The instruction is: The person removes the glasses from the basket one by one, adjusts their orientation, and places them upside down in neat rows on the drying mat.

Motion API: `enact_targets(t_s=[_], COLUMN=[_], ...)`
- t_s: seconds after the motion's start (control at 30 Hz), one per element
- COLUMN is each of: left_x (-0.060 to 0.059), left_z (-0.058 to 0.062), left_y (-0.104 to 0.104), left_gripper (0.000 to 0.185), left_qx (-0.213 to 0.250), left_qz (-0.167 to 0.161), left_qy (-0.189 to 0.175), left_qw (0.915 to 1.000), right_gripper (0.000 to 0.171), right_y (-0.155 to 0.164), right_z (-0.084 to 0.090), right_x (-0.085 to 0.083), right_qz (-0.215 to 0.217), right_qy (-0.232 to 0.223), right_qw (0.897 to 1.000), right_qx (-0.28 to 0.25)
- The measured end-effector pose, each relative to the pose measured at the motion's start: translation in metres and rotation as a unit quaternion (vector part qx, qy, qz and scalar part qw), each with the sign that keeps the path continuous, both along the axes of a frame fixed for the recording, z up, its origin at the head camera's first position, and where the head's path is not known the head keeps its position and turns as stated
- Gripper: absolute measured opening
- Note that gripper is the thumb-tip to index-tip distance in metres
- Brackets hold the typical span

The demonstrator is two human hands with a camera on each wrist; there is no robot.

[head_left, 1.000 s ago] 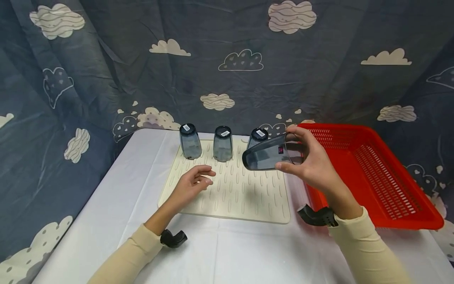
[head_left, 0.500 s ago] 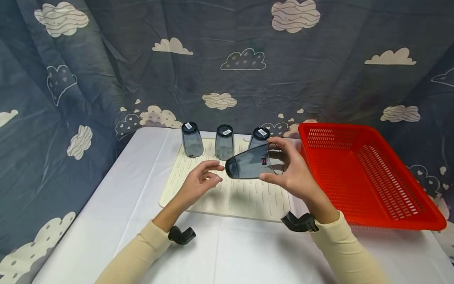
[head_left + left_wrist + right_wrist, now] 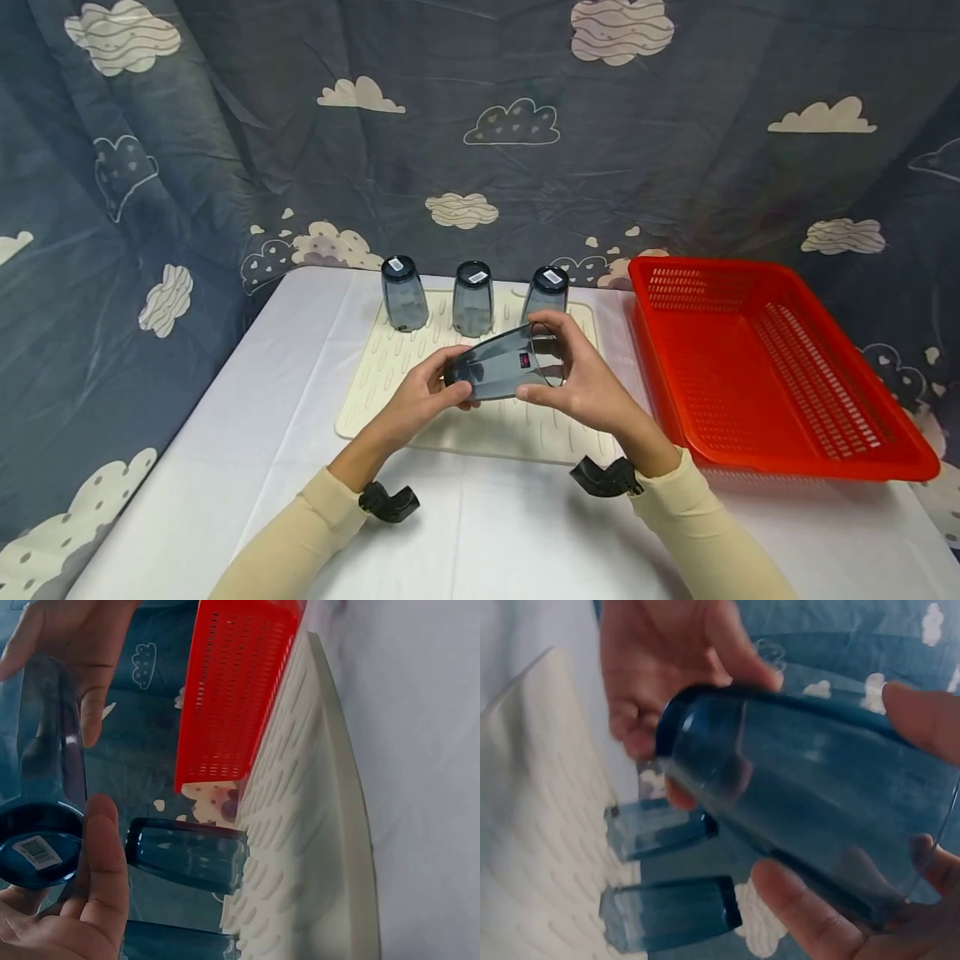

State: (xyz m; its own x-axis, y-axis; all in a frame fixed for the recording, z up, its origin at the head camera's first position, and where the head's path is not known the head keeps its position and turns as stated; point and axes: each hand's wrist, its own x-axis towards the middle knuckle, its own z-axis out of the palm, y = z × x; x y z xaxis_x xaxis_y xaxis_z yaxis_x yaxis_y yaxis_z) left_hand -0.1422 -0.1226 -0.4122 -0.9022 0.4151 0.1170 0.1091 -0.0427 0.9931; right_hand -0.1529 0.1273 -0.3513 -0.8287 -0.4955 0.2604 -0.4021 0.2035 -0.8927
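A smoky blue tumbler [image 3: 498, 371] lies on its side in the air above the cream ribbed mat [image 3: 375, 375]. My left hand [image 3: 442, 387] grips its closed base, which carries a barcode label [image 3: 37, 851]. My right hand [image 3: 566, 371] holds the open rim end, thumb below and fingers on top. The right wrist view shows the tumbler [image 3: 810, 817] close up, with the left hand [image 3: 667, 667] curled round its base. Three matching tumblers [image 3: 403, 293] [image 3: 472, 298] [image 3: 546, 292] stand upside down in a row along the mat's far edge.
A red slotted basket [image 3: 750, 367] with nothing visible in it sits on the white table [image 3: 487, 533], right of the mat. A cloud-print curtain [image 3: 480, 125] hangs close behind the table's far edge. Black wrist cameras [image 3: 386, 502] sit under both forearms.
My right hand carried the tumbler left and down from beside the basket to over the mat. My left hand lifted off the mat and took hold of the tumbler's base.
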Motion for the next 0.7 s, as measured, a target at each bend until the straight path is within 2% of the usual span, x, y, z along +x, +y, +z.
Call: enact_targets(t_s=[0.2,0.37,0.57,0.7], left_x=[-0.001,-0.001,-0.004,-0.006], left_z=[-0.004,-0.002,0.007,0.02], left_y=[-0.002,-0.006,-0.011,-0.014], left_gripper=[0.064,0.063,0.07,0.069], left_qx=[-0.006,-0.013,-0.015,-0.061], left_qz=[0.005,0.006,0.004,0.01], left_qy=[-0.008,-0.009,-0.008,0.001], left_qw=[0.9999,0.9999,0.9999,0.9981], right_gripper=[0.081,0.083,0.084,0.084], right_y=[0.001,0.004,0.007,0.006], right_z=[-0.006,-0.009,-0.011,-0.011], right_x=[-0.003,-0.004,-0.007,-0.009], right_qz=[0.003,-0.014,-0.033,-0.035], right_qy=[0.003,0.001,-0.001,0.006], right_qw=[1.0,0.999,0.998,0.998], right_qx=[0.026,0.051,0.061,0.055])
